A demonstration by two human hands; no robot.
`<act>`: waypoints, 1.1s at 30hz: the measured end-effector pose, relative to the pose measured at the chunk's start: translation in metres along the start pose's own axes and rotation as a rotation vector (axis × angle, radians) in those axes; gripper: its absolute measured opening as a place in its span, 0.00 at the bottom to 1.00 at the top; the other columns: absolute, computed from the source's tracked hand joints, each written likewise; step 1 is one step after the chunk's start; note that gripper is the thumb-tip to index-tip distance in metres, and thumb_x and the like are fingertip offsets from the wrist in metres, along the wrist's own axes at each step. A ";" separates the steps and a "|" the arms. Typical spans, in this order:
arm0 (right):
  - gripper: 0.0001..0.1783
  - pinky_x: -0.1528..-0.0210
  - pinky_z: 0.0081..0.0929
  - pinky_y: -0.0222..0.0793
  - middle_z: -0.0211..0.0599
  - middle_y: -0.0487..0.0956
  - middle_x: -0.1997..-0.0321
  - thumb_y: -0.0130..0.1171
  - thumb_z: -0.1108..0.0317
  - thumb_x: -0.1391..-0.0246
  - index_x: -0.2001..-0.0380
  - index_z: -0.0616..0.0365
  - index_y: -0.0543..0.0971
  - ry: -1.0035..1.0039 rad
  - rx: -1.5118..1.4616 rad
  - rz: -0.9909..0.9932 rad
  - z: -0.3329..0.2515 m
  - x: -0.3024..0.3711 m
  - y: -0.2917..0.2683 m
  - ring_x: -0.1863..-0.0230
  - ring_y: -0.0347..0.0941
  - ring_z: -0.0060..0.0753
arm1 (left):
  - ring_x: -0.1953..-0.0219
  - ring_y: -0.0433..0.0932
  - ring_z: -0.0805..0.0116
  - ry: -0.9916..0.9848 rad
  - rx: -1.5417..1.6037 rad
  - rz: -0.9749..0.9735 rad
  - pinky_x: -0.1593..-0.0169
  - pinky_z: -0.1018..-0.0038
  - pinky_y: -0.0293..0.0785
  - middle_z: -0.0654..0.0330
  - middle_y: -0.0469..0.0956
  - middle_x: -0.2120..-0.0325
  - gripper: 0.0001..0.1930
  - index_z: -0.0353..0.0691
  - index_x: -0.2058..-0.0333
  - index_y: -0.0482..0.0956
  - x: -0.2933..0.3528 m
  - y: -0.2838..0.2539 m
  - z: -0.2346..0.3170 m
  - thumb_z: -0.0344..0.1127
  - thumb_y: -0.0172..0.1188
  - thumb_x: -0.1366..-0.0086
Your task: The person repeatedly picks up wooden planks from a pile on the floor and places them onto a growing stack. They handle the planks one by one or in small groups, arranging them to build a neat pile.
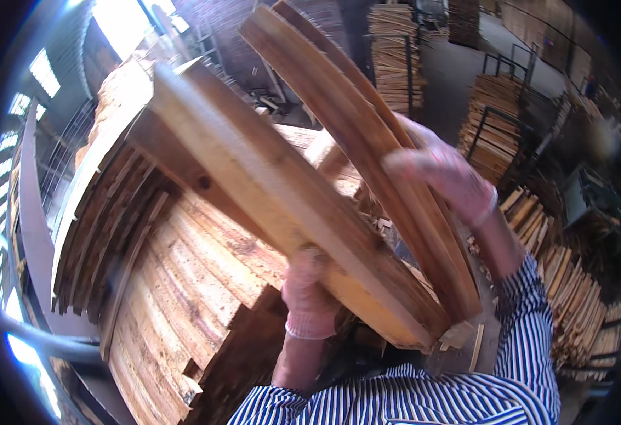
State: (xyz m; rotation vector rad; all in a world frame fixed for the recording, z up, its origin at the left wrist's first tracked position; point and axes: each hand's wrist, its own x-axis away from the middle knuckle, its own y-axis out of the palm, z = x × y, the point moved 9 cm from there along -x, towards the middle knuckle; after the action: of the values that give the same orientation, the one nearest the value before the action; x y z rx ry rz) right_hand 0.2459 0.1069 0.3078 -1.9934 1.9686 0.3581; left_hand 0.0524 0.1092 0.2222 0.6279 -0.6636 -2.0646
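My left hand (309, 294), in a pale pinkish work glove, is closed on the near edge of a thick wooden plank (254, 191), its thumb pressed on the wood. The plank slants from the upper left down toward my body. My right hand (448, 173), gloved alike and slightly blurred, wraps the right side of a pair of long reddish-brown boards (367, 131). These are tilted up and away from me, their near ends meeting the plank's near end close to my waist. The fingertips under the wood are hidden.
A large stack of rough boards (197, 262) fills the left, beside and beneath the plank. Piles of wood strips (494, 117) in dark metal racks stand at the right, with more strips (569, 290) lower down. A blue-grey metal bar (59, 346) runs at lower left.
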 end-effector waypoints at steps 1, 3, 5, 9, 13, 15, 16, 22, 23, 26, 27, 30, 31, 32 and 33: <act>0.51 0.38 0.27 0.66 0.43 0.74 0.39 0.71 0.49 0.52 0.31 0.65 0.62 0.031 0.027 -0.069 -0.009 -0.031 0.008 0.40 0.69 0.30 | 0.44 0.75 0.52 0.065 -0.005 0.132 0.40 0.57 0.75 0.47 0.72 0.43 0.51 0.29 0.35 0.59 0.003 -0.003 0.020 0.56 0.73 0.47; 0.52 0.41 0.29 0.68 0.52 0.75 0.44 0.69 0.45 0.56 0.34 0.66 0.63 0.115 0.352 -0.092 0.016 -0.090 0.001 0.42 0.72 0.36 | 0.45 0.76 0.50 0.239 -0.123 0.140 0.43 0.56 0.77 0.43 0.71 0.43 0.51 0.31 0.33 0.55 -0.001 -0.003 0.058 0.64 0.65 0.41; 0.44 0.48 0.38 0.73 0.57 0.80 0.53 0.66 0.51 0.58 0.41 0.67 0.66 0.184 0.794 -0.033 0.024 -0.142 0.009 0.52 0.79 0.50 | 0.49 0.78 0.48 0.398 -0.161 0.296 0.48 0.57 0.80 0.40 0.71 0.43 0.48 0.34 0.32 0.52 0.003 -0.016 0.090 0.66 0.58 0.35; 0.36 0.55 0.49 0.78 0.57 0.81 0.55 0.60 0.67 0.51 0.40 0.64 0.61 0.263 1.427 -0.089 0.072 -0.226 0.035 0.52 0.82 0.52 | 0.44 0.75 0.52 0.456 -0.066 0.389 0.40 0.58 0.73 0.46 0.72 0.42 0.42 0.36 0.33 0.57 -0.007 -0.052 0.113 0.60 0.59 0.33; 0.36 0.51 0.58 0.75 0.59 0.76 0.48 0.62 0.49 0.46 0.38 0.52 0.68 0.151 1.523 -0.183 0.150 -0.254 0.092 0.49 0.76 0.59 | 0.41 0.72 0.56 0.395 0.012 0.564 0.37 0.60 0.69 0.51 0.71 0.41 0.38 0.37 0.35 0.63 -0.006 -0.092 0.114 0.58 0.61 0.34; 0.36 0.52 0.62 0.74 0.60 0.75 0.48 0.65 0.41 0.52 0.42 0.47 0.74 0.133 1.371 -0.484 0.131 -0.244 0.123 0.45 0.72 0.61 | 0.41 0.71 0.56 0.353 -0.006 0.674 0.36 0.62 0.68 0.52 0.71 0.40 0.38 0.36 0.35 0.63 0.001 -0.102 0.115 0.57 0.61 0.33; 0.33 0.54 0.64 0.73 0.58 0.75 0.48 0.65 0.48 0.51 0.42 0.46 0.75 0.305 1.486 -0.573 0.149 -0.252 0.120 0.43 0.70 0.62 | 0.40 0.71 0.57 0.368 -0.124 0.720 0.36 0.62 0.68 0.52 0.70 0.39 0.38 0.36 0.34 0.63 0.004 -0.113 0.117 0.57 0.60 0.32; 0.27 0.46 0.49 0.73 0.48 0.75 0.44 0.61 0.65 0.48 0.43 0.52 0.75 0.015 1.455 -0.462 0.137 -0.248 0.121 0.40 0.69 0.52 | 0.38 0.70 0.58 0.327 -0.006 0.724 0.35 0.63 0.67 0.51 0.69 0.37 0.35 0.35 0.33 0.63 -0.002 -0.122 0.115 0.55 0.54 0.28; 0.27 0.46 0.49 0.73 0.48 0.75 0.44 0.61 0.64 0.49 0.43 0.52 0.75 0.106 1.437 -0.471 0.138 -0.252 0.120 0.40 0.69 0.52 | 0.39 0.70 0.57 0.377 -0.071 0.758 0.35 0.62 0.68 0.51 0.70 0.38 0.36 0.36 0.34 0.64 0.001 -0.128 0.119 0.56 0.58 0.31; 0.26 0.47 0.52 0.76 0.49 0.75 0.46 0.61 0.62 0.50 0.46 0.53 0.76 0.387 1.361 -0.424 0.118 -0.259 0.113 0.41 0.71 0.51 | 0.39 0.70 0.56 0.353 0.042 0.692 0.35 0.61 0.68 0.51 0.70 0.38 0.37 0.36 0.34 0.64 0.000 -0.129 0.114 0.57 0.60 0.32; 0.25 0.48 0.54 0.76 0.50 0.75 0.47 0.61 0.61 0.50 0.46 0.53 0.75 0.300 1.380 -0.442 0.121 -0.270 0.111 0.41 0.71 0.52 | 0.39 0.70 0.56 0.374 0.027 0.700 0.35 0.61 0.68 0.51 0.70 0.38 0.37 0.36 0.34 0.64 0.000 -0.129 0.115 0.56 0.60 0.32; 0.28 0.48 0.58 0.75 0.53 0.74 0.45 0.63 0.57 0.50 0.45 0.52 0.74 0.300 1.373 -0.427 0.100 -0.262 0.095 0.41 0.71 0.53 | 0.39 0.71 0.56 0.419 -0.017 0.749 0.35 0.61 0.68 0.51 0.70 0.38 0.37 0.36 0.34 0.64 0.008 -0.132 0.121 0.55 0.60 0.32; 0.32 0.46 0.56 0.74 0.53 0.73 0.43 0.65 0.56 0.51 0.42 0.51 0.72 0.234 1.406 -0.469 0.102 -0.252 0.093 0.40 0.70 0.53 | 0.40 0.71 0.55 0.416 -0.020 0.764 0.35 0.61 0.68 0.51 0.70 0.38 0.37 0.35 0.35 0.64 0.007 -0.131 0.123 0.55 0.61 0.32; 0.36 0.45 0.55 0.73 0.54 0.72 0.42 0.66 0.54 0.52 0.39 0.50 0.70 0.185 1.448 -0.504 0.104 -0.236 0.078 0.38 0.69 0.53 | 0.40 0.71 0.55 0.398 -0.012 0.770 0.35 0.61 0.68 0.51 0.70 0.39 0.37 0.35 0.35 0.65 0.004 -0.128 0.117 0.55 0.61 0.33; 0.43 0.43 0.54 0.72 0.55 0.70 0.39 0.69 0.52 0.54 0.34 0.48 0.65 0.238 1.347 -0.544 0.123 -0.227 0.067 0.36 0.66 0.55 | 0.39 0.71 0.57 0.391 -0.090 0.802 0.35 0.62 0.68 0.52 0.68 0.37 0.35 0.38 0.33 0.63 0.003 -0.123 0.116 0.55 0.56 0.30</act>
State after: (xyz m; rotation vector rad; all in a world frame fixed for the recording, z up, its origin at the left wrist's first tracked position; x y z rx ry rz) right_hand 0.1791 0.3638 0.2803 -1.4591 1.0427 -1.0752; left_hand -0.0943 0.1931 0.2260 0.5669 -0.4779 -1.1793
